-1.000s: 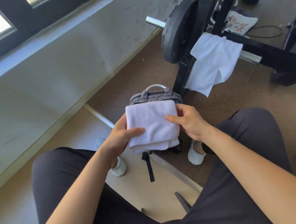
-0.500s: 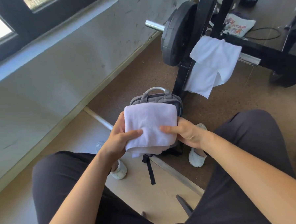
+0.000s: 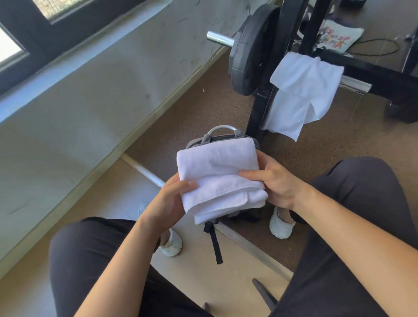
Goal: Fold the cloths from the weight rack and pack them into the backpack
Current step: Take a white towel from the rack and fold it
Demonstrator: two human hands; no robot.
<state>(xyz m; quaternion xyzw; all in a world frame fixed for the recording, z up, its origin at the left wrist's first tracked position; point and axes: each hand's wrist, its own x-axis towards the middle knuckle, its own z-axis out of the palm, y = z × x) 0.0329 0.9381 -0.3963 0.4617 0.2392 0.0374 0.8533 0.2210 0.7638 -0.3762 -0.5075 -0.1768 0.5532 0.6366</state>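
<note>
A folded white cloth (image 3: 216, 175) is held in the air over the grey backpack (image 3: 222, 137), which stands on the floor between my feet and is mostly hidden behind it. My left hand (image 3: 168, 203) grips the cloth's left edge, thumb on top. My right hand (image 3: 275, 181) grips its right edge the same way. The cloth's layered hems face me. A second white cloth (image 3: 301, 93) hangs unfolded over the bar of the black weight rack (image 3: 268, 99) beyond the backpack.
A black weight plate (image 3: 248, 52) sits on the rack's bar near the wall. A printed bag (image 3: 337, 36) and a cable lie on the floor behind the rack. My white shoes (image 3: 280, 223) flank the backpack. A loose black strap (image 3: 216, 245) trails towards me.
Both hands have tipped the folded cloth so its near layered edge now shows, and they hold it a little farther over the backpack.
</note>
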